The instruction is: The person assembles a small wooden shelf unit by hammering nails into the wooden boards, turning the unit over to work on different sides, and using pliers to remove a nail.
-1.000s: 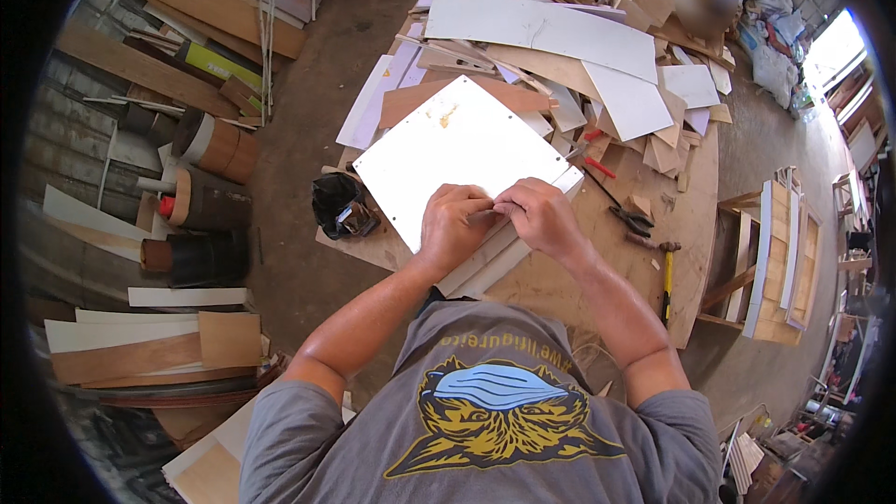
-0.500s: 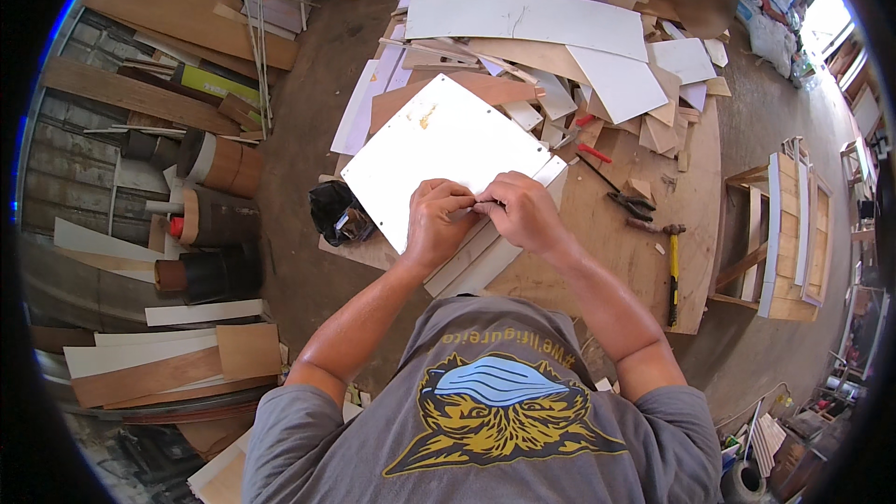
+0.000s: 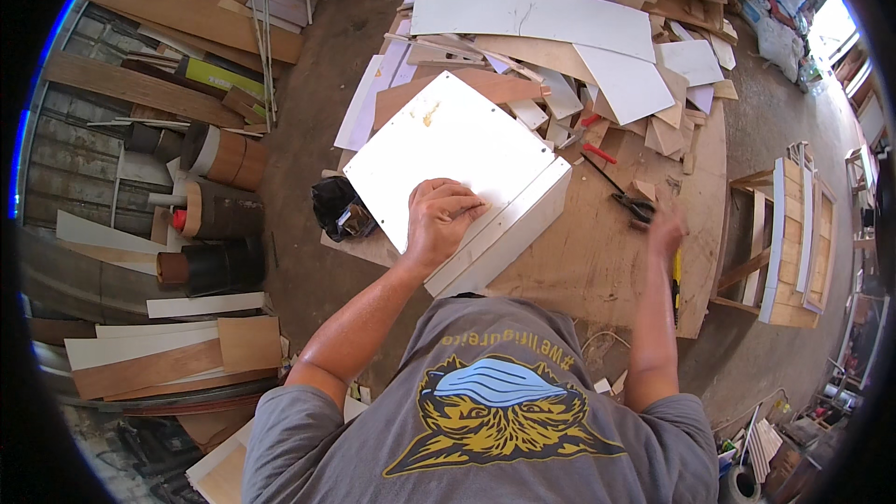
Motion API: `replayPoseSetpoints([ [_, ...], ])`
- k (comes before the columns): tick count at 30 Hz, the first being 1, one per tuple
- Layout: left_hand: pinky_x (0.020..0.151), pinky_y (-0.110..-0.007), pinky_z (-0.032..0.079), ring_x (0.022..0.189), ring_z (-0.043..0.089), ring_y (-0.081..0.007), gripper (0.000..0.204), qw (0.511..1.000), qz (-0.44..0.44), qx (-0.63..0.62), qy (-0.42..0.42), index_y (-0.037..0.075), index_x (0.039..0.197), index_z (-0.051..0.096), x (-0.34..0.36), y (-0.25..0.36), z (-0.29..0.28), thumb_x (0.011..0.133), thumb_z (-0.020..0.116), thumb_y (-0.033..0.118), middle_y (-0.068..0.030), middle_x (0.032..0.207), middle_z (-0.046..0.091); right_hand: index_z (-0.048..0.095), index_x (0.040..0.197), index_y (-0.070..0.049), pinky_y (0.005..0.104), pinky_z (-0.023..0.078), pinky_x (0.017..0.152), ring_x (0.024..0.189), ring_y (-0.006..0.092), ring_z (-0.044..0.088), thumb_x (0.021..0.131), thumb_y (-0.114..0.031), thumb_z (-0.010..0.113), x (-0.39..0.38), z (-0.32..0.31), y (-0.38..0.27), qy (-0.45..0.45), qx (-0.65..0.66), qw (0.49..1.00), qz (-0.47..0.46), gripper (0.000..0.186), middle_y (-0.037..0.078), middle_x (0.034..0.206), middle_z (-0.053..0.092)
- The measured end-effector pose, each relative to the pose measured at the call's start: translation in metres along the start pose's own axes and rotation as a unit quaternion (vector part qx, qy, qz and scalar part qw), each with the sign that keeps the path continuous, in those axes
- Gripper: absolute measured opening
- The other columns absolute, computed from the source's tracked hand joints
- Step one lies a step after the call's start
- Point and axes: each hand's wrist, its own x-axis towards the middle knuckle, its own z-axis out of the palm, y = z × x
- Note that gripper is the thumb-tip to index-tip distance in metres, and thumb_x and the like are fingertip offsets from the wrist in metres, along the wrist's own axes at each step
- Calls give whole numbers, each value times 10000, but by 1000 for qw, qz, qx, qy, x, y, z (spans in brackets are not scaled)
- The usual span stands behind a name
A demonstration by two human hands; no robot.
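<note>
Left hand (image 3: 446,217) lies palm down, fingers curled, pressing on the near edge of a white square panel (image 3: 446,151) that forms the top of a shallow white box (image 3: 499,231), its long side wall facing the person. Right hand (image 3: 665,229) is blurred, stretched out to the right over the bare wood, just beside a pair of dark pliers (image 3: 635,208); whether it is open or closed cannot be told. The box sits on a brown plywood counter (image 3: 597,271), near its left front corner. A red-handled tool (image 3: 599,153) lies just beyond the pliers, and a yellow-handled tool (image 3: 677,273) rests near the counter's right edge. Farther back, white boards and wood offcuts (image 3: 569,47) are heaped over the counter. A black bag (image 3: 338,208) sits on the floor to the box's left, and a wooden frame (image 3: 793,233) stands to the counter's right.
</note>
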Motion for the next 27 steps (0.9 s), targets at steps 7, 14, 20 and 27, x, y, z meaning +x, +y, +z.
replayPoseSetpoints([
  [7, 1077, -436, 416, 1124, 662, -226, 139, 1000, 9, 20, 6, 99, 931, 859, -7, -9, 0, 825, 894, 183, -32, 999, 804, 629, 1400, -115, 572, 462, 1077, 1285, 422, 583, 995, -445, 688, -58, -18, 144, -211, -172, 917, 292, 525, 200, 1429, 605],
  [14, 1094, -440, 405, 1129, 666, -218, 139, 1000, -2, 17, 17, 106, 928, 860, -7, -5, -2, 821, 898, 187, -24, 982, 807, 637, 1307, -95, 559, 527, 957, 1182, 417, 655, 1051, -409, 632, -68, -24, 136, -240, -217, 920, 221, 404, 217, 1283, 685],
  [20, 1123, -449, 378, 1131, 664, -219, 124, 1000, 3, 15, 16, 115, 922, 856, -8, -10, 1, 828, 895, 187, -7, 978, 809, 632, 1228, -37, 516, 545, 824, 911, 396, 707, 1067, -369, 632, -59, -19, 124, -145, -33, 965, 217, 369, 228, 1025, 719],
  [27, 1098, -448, 387, 1115, 667, -216, 106, 999, 19, 26, 18, 107, 912, 852, -6, -4, -6, 834, 879, 173, -4, 987, 808, 667, 1180, 3, 392, 485, 648, 683, 289, 570, 1057, -250, 673, -7, -143, -77, -309, 333, 883, 114, 281, 165, 841, 661],
])
